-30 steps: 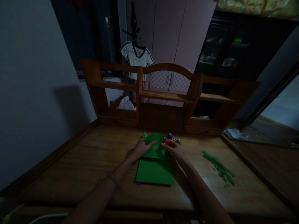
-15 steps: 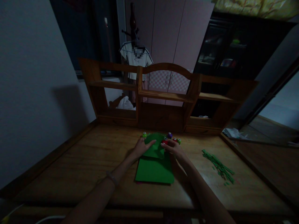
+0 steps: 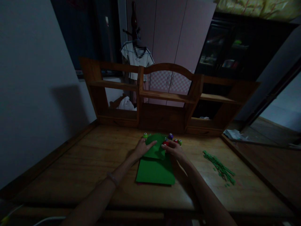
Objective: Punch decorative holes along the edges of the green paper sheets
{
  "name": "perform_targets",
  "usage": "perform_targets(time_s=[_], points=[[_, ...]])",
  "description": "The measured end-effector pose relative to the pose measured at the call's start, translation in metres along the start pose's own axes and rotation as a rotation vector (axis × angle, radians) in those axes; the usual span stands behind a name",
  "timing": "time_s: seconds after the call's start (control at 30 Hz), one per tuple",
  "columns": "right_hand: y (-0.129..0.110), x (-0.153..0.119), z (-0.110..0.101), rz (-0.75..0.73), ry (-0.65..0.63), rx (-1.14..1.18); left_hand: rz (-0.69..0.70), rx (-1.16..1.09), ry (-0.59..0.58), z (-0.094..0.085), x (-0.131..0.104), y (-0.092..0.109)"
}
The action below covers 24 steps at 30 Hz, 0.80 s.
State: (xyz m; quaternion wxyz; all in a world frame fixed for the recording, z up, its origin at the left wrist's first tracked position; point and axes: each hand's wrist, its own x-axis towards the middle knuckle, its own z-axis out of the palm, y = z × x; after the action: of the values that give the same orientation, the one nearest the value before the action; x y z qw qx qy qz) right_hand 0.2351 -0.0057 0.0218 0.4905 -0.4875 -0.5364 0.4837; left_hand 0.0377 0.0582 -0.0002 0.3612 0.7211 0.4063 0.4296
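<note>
A green paper sheet point(image 3: 154, 151) with a rounded top edge is raised over the desk. My left hand point(image 3: 141, 147) pinches its left side, thumb lying on top and the other fingers partly hidden. At the sheet's right edge, my right hand point(image 3: 175, 148) is closed around a small red craft punch point(image 3: 165, 143), mostly covered by the fingers. Below lies a stack of green paper point(image 3: 155, 172), with a thin pinkish edge under it. Behind the hands stand more small punches: a light green one point(image 3: 145, 135), a purple one point(image 3: 170, 136), a red one point(image 3: 176, 141) and another green one point(image 3: 180, 142).
Thin green paper strips point(image 3: 219, 166) and scraps lie in a pile on the right of the wooden desk point(image 3: 94, 157). A wooden shelf unit point(image 3: 162, 97) closes off the back edge. The wall point(image 3: 35, 94) borders the left side.
Almost nothing differs. Both hands keep their hold on the sheet and the red punch, and the view has shifted very slightly.
</note>
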Motion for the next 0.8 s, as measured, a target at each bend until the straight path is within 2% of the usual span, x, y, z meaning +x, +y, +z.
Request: perform_targets(time_s=[0.43,0.6,0.8], points=[[-0.0046,-0.0042,0.0012,0.007,-0.034,-0.012,-0.005,-0.041,-0.048,-0.002,-0.0016,0.0047],[-0.0047,-0.0057,0.0025,0.033,0.002,-0.026,-0.072,-0.04,-0.037,-0.0018,-0.0018,0.0037],[-0.0016,-0.0038,0.0006,0.013,-0.027,0.02,-0.044,-0.036,-0.038,-0.0017,-0.001,0.0021]])
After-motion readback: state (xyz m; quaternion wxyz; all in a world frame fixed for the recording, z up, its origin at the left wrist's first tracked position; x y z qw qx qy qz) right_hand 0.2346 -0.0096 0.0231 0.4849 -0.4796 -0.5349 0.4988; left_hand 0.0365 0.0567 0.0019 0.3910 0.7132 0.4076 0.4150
